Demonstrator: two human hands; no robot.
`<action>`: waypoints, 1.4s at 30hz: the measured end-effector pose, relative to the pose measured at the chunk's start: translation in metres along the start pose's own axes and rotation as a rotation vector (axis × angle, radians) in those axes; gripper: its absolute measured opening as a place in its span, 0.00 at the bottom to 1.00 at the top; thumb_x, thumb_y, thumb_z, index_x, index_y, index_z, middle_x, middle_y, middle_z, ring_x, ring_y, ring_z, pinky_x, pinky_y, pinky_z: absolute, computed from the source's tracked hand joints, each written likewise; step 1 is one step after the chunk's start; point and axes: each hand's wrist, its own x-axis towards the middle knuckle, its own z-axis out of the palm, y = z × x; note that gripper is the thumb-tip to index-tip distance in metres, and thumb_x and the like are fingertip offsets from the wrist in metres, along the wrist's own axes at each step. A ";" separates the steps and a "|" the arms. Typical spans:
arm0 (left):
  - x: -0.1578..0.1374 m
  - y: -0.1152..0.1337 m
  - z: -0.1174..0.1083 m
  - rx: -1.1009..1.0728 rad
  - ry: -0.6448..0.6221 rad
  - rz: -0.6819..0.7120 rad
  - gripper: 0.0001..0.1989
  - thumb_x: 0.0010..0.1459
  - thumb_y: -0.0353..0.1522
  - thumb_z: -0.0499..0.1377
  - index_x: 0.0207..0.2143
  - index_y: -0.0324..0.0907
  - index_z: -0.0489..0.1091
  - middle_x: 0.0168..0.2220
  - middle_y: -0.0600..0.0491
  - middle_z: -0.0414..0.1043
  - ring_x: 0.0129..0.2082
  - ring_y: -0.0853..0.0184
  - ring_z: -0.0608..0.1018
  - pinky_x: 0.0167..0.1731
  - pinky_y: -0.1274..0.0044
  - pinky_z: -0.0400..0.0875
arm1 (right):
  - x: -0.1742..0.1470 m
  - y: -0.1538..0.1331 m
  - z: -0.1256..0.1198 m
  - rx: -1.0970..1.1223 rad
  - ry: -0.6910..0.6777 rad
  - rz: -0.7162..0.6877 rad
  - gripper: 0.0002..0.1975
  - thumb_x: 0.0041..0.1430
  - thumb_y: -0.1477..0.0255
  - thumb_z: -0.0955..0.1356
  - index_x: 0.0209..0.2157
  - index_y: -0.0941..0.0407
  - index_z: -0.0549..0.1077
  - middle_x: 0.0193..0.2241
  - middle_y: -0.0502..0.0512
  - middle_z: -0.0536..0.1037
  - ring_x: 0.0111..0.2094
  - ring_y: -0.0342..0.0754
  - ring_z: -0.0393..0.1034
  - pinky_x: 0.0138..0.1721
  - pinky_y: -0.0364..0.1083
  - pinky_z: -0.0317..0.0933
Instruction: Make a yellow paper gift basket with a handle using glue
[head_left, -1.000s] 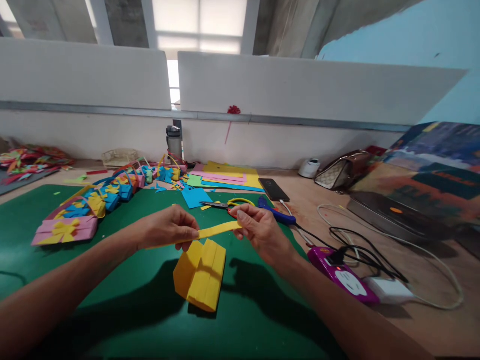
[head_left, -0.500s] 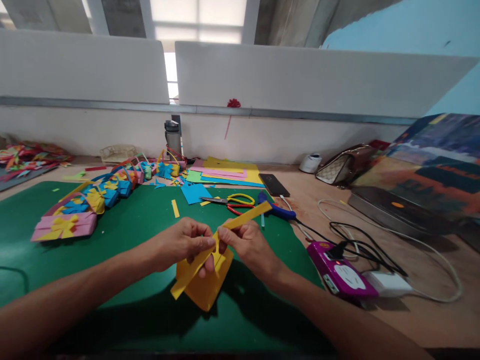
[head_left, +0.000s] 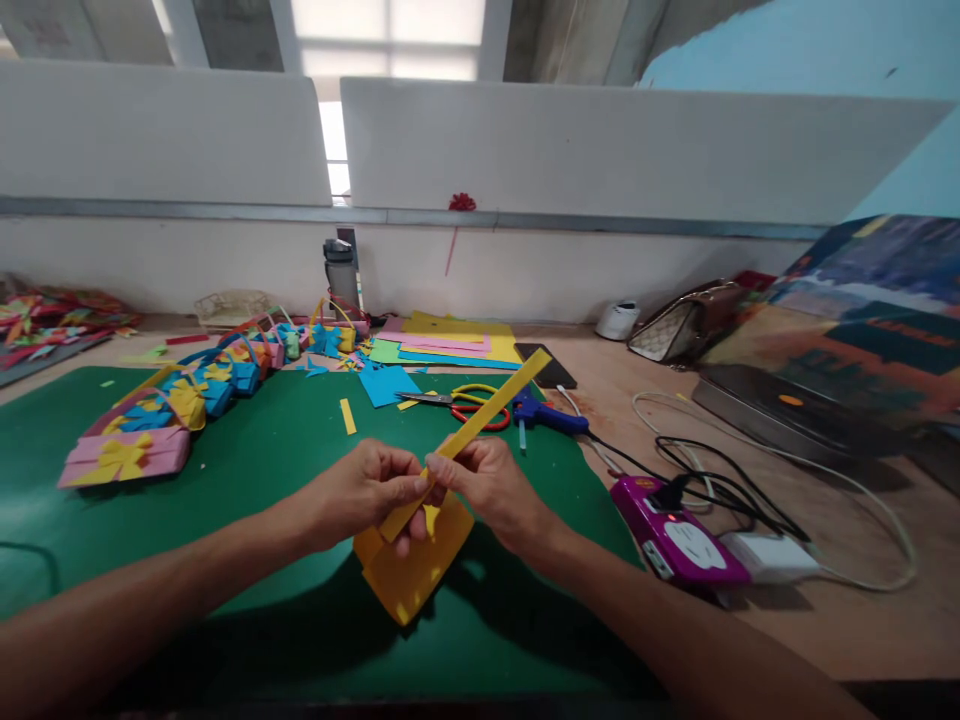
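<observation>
A long yellow strip [head_left: 501,402] runs slantwise between my hands, its long end pointing up to the right. My left hand [head_left: 373,492] is closed, pinching the strip near its lower end between thumb and fingers. Close beside it, my right hand [head_left: 491,486] also pinches the strip, thumb on top. Just beneath the fingers is a folded yellow sheet piece [head_left: 411,578], tilted above the green mat [head_left: 277,610]. My hands hide how it joins the strip. Yellow-and-red-handled scissors [head_left: 427,399] and a blue glue gun [head_left: 559,418] lie beyond my hands.
Small decorated paper baskets [head_left: 161,452] line the mat's left side. Coloured sheets [head_left: 457,345], a blue square [head_left: 386,383] and a phone [head_left: 551,368] lie at the back. A purple power strip [head_left: 675,535] with tangled cables [head_left: 720,480] sits at the right.
The yellow strip has slid up to the right and stands steeper, with less of it below my left hand. The folded yellow piece has turned slightly. Both hands stay close together.
</observation>
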 end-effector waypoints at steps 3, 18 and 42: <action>0.002 -0.002 -0.004 0.026 0.011 -0.013 0.21 0.47 0.49 0.60 0.25 0.38 0.64 0.20 0.53 0.73 0.16 0.72 0.73 0.18 0.81 0.65 | 0.000 -0.002 -0.002 -0.056 0.119 -0.056 0.17 0.51 0.66 0.68 0.13 0.58 0.70 0.15 0.50 0.72 0.19 0.41 0.64 0.26 0.42 0.58; 0.017 -0.013 -0.003 0.493 0.192 0.134 0.06 0.53 0.31 0.52 0.26 0.39 0.63 0.21 0.56 0.68 0.19 0.73 0.71 0.19 0.82 0.63 | 0.023 0.009 -0.018 0.193 0.335 -0.085 0.15 0.48 0.63 0.69 0.18 0.58 0.67 0.13 0.45 0.66 0.17 0.39 0.62 0.23 0.42 0.59; 0.014 -0.006 -0.012 0.322 0.418 0.555 0.08 0.52 0.33 0.60 0.32 0.40 0.78 0.28 0.51 0.79 0.26 0.69 0.76 0.25 0.82 0.68 | 0.001 0.004 -0.011 -0.002 -0.098 -0.129 0.17 0.54 0.58 0.66 0.30 0.57 0.79 0.17 0.49 0.72 0.24 0.43 0.67 0.34 0.45 0.60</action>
